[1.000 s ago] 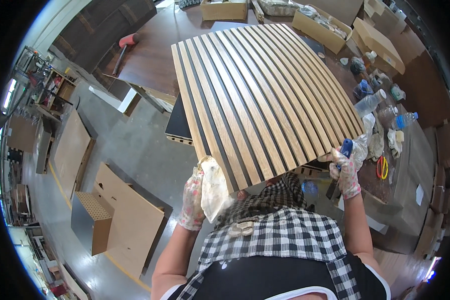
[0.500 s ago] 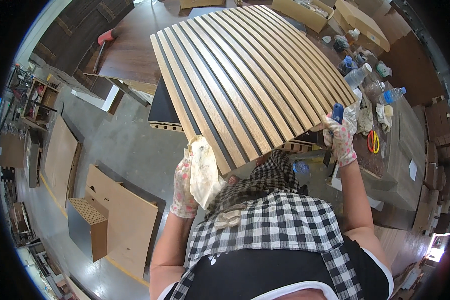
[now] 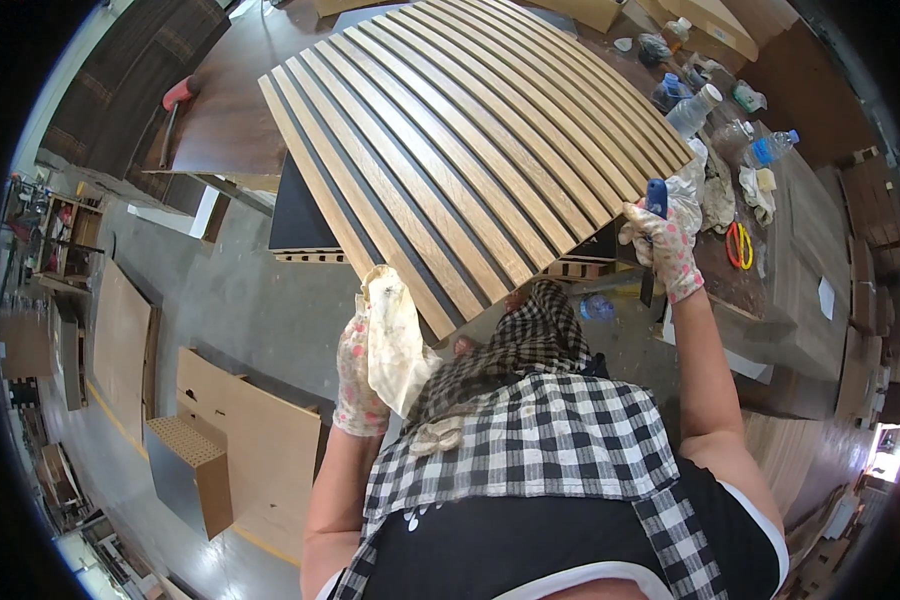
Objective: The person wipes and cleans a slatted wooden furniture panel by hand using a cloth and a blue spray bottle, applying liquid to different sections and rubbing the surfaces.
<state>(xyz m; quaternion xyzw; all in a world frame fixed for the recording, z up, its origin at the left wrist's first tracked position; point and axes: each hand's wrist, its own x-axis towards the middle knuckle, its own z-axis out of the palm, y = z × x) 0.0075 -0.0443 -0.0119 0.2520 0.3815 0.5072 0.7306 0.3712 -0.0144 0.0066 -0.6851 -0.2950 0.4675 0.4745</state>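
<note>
A slatted wood panel (image 3: 470,150), light strips with dark grooves between them, is tilted in front of me. My left hand (image 3: 358,365), in a white glove with pink dots, is closed on a stained cream rag (image 3: 394,340) at the panel's near left corner. My right hand (image 3: 667,250), gloved alike, is at the right near edge. It grips a blue-handled tool (image 3: 656,198) with a dark flat blade pointing down; the handle sticks up above the fist. Some right fingers touch or lie beside the panel edge; their exact contact is hidden.
On the brown table at right are plastic bottles (image 3: 694,110), crumpled rags (image 3: 718,190) and yellow and red rings (image 3: 739,246). A red-headed mallet (image 3: 179,93) lies on the far left tabletop (image 3: 230,130). Boards (image 3: 260,410) and a dark box-shaped piece (image 3: 190,470) lie at lower left.
The whole view has shifted and turned slightly, so the panel and both hands appear a little farther left. Both hands keep the same hold on the rag and the blue-handled tool.
</note>
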